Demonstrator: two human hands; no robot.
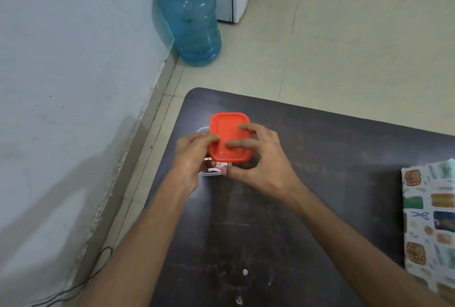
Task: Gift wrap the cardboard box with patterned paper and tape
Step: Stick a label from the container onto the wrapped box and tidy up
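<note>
The glossy patterned paper (430, 220) is lying at the right edge of the dark scuffed table (332, 159), well apart from my hands. My left hand (194, 151) is gripping, and my right hand (258, 159) is pinching, a smooth, round-cornered red plastic lid (226, 131) over a clear tub (202, 131). A ribbed blue water jug (192, 18) is standing beyond on the floor.

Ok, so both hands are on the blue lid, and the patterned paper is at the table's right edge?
No: the head view shows the lid is red, not blue. The left hand and right hand are both on it, and the patterned paper is at the table's right edge.
</note>
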